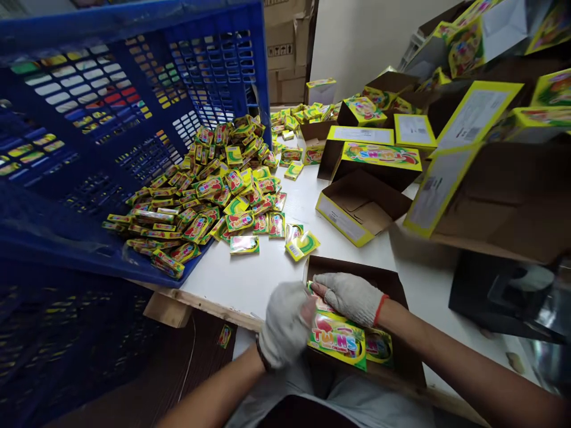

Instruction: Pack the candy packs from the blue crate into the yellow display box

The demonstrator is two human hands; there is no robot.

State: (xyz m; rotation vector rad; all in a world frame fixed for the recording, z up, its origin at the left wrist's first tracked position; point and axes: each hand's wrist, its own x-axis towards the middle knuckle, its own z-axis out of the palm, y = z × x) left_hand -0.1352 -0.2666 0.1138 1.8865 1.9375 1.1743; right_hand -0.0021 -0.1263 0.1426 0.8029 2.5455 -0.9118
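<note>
One gloved right hand (350,297) spreads over the Twins packs (339,342) inside a brown carton (387,282), fingers touching them, perhaps to steady them; I cannot tell whether it pinches one. Just beside it, the left hand (285,324) looks curled but blurred, its hold unclear. Beyond the hands to the left, a blue crate (134,27) lies tipped, likely so loose packs (223,189) spill within reach; open cartons (341,220) crowd the far right side
</note>
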